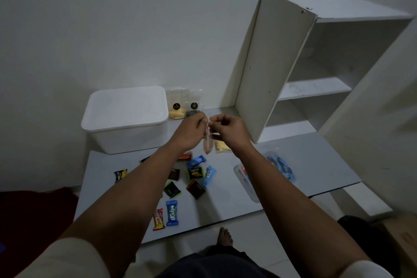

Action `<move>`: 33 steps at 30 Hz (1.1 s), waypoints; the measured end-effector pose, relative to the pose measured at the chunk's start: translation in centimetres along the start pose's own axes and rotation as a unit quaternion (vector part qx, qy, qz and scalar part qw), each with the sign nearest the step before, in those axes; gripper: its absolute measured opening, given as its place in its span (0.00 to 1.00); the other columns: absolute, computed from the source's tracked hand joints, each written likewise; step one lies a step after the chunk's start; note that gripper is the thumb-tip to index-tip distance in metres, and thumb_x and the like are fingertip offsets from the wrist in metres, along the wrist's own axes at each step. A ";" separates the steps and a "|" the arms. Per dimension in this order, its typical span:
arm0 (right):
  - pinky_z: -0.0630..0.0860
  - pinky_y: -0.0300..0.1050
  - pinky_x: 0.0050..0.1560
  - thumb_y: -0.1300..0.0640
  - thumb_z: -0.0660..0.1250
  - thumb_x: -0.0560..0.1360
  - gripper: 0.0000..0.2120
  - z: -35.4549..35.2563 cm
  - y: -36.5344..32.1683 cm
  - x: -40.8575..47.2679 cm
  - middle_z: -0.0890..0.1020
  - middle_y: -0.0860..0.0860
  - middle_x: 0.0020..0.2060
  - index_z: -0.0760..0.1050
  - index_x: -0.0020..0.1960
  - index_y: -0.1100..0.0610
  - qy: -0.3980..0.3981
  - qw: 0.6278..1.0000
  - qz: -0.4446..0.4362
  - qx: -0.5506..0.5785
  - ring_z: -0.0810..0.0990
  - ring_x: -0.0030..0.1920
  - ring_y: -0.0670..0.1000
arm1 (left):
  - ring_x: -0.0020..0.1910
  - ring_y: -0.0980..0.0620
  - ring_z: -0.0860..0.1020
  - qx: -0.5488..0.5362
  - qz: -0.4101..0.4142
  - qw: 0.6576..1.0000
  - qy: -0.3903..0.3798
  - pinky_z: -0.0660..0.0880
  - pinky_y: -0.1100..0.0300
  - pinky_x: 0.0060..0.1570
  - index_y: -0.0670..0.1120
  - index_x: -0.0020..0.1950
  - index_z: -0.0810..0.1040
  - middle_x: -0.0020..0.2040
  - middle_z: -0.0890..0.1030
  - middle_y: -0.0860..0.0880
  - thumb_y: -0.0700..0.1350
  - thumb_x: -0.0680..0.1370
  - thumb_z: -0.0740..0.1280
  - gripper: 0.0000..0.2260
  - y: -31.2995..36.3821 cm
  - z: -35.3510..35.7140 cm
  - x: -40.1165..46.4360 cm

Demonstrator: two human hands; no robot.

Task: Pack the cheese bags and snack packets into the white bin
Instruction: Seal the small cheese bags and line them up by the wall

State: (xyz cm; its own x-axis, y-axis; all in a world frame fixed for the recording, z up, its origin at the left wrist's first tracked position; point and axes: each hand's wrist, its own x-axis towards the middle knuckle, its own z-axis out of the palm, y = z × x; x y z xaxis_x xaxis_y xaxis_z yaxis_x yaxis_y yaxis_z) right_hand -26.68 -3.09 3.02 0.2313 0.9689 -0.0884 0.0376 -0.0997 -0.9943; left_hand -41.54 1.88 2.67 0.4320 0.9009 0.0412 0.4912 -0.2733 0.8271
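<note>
None of the food looks packed yet. The white plastic bin [126, 119] sits at the back with its lid on. Both hands, left hand [191, 130] and right hand [228, 131], pinch one clear cheese bag [208, 142] in the air. Two more clear cheese bags [184, 105] lean on the wall. Many small colourful snack packets [194, 172] lie on the grey board [316, 165]. The lid must come off first. A white shelf unit [316, 70] stands close by.

Two hands, left hand [191, 130] and right hand [228, 130], pinch a clear bag [208, 142] just right of the lidded white bin [126, 119].
</note>
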 end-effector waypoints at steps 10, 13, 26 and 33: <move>0.84 0.48 0.46 0.69 0.72 0.74 0.05 0.3 -0.5 0.8 0.84 0.59 0.39 0.81 0.44 0.60 -0.015 0.997 0.012 -0.075 0.84 0.38 0.53 | 0.38 0.44 0.84 -0.067 -0.079 0.995 0.012 0.84 0.47 0.42 0.47 0.44 0.76 0.42 0.84 0.42 0.46 0.83 0.62 0.09 -0.7 0.2 0.6; 0.84 0.49 0.45 0.69 0.72 0.73 0.07 0.3 -0.2 1.1 0.84 0.58 0.38 0.81 0.42 0.59 -0.012 0.996 0.021 -0.080 0.84 0.38 0.54 | 0.40 0.45 0.85 -0.066 -0.100 0.993 -0.004 0.85 0.46 0.44 0.45 0.46 0.77 0.42 0.83 0.43 0.46 0.83 0.61 0.10 -1.1 0.7 0.9; 0.83 0.46 0.42 0.62 0.71 0.76 0.06 -4.9 2.0 6.4 0.84 0.56 0.39 0.85 0.47 0.64 -0.029 0.987 0.109 -0.114 0.83 0.39 0.50 | 0.61 0.52 0.74 -0.127 -0.178 0.974 0.063 0.77 0.51 0.57 0.56 0.77 0.67 0.65 0.74 0.53 0.42 0.79 0.65 0.26 -4.2 3.3 5.4; 0.84 0.44 0.46 0.61 0.69 0.79 0.10 -8.8 2.4 13.2 0.85 0.55 0.44 0.82 0.54 0.68 -0.087 0.985 0.132 -0.068 0.85 0.45 0.52 | 0.57 0.51 0.82 -0.169 -0.174 0.970 -0.034 0.76 0.60 0.53 0.45 0.54 0.85 0.55 0.85 0.49 0.40 0.81 0.67 0.07 -6.0 5.3 11.0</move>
State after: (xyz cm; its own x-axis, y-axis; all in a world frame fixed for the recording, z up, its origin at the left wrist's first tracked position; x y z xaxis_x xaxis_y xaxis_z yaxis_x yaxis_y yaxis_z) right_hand -14.99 7.51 -0.03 0.0802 0.9278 -0.3644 0.1315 -0.3723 -0.9188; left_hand -35.73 11.60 -4.84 0.3386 0.8918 -0.3001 0.3447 0.1793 0.9214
